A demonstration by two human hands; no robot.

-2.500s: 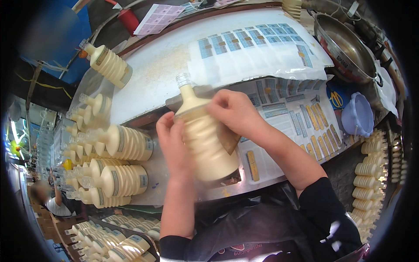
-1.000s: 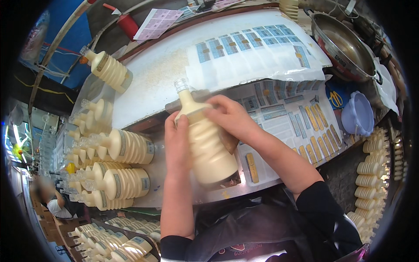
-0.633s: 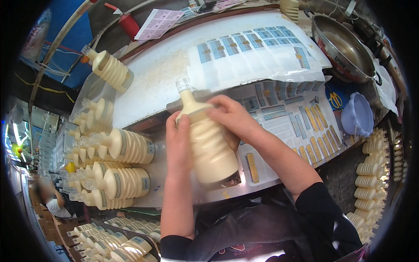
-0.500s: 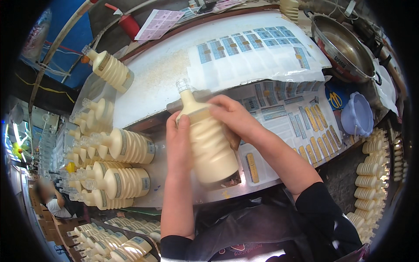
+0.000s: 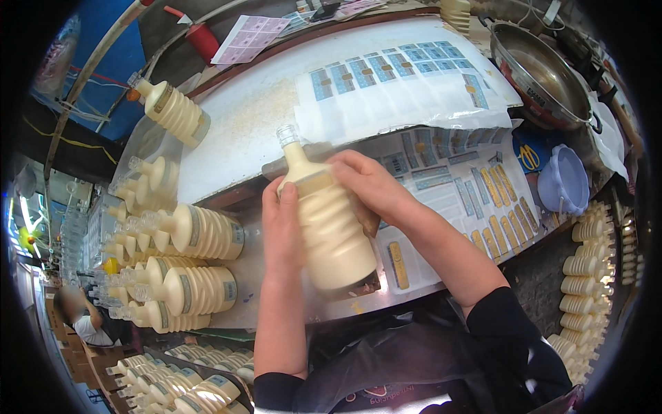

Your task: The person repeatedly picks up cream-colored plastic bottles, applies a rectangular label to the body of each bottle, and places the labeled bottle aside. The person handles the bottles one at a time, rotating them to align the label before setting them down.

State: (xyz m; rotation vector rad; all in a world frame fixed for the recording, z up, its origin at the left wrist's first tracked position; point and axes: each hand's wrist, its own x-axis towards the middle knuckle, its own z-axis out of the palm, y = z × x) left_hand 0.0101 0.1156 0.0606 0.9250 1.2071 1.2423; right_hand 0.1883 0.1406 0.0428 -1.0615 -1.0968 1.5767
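A cream-coloured bottle (image 5: 336,241) with a ribbed body and a clear glass neck is tilted in front of me, neck pointing away. My left hand (image 5: 281,214) grips its left side, thumb lying on the shoulder. On the right shoulder, the fingers of my right hand (image 5: 365,181) press at the end of a greyish-gold label band (image 5: 312,183). Beneath that hand shows a brown piece (image 5: 367,219) that I cannot make out. Right of the bottle, a gold label strip (image 5: 398,265) lies on a backing sheet.
Several filled bottles (image 5: 207,231) stand at the left of the table. Blue labels (image 5: 362,72) lie on the raised white board (image 5: 234,145). More gold strips (image 5: 507,231) lie at right, near a lavender bucket (image 5: 564,181) and a large metal pan (image 5: 545,69). A person (image 5: 89,321) sits far left.
Almost nothing differs. Both hands keep their place on the bottle, and the bottle stays tilted the same way.
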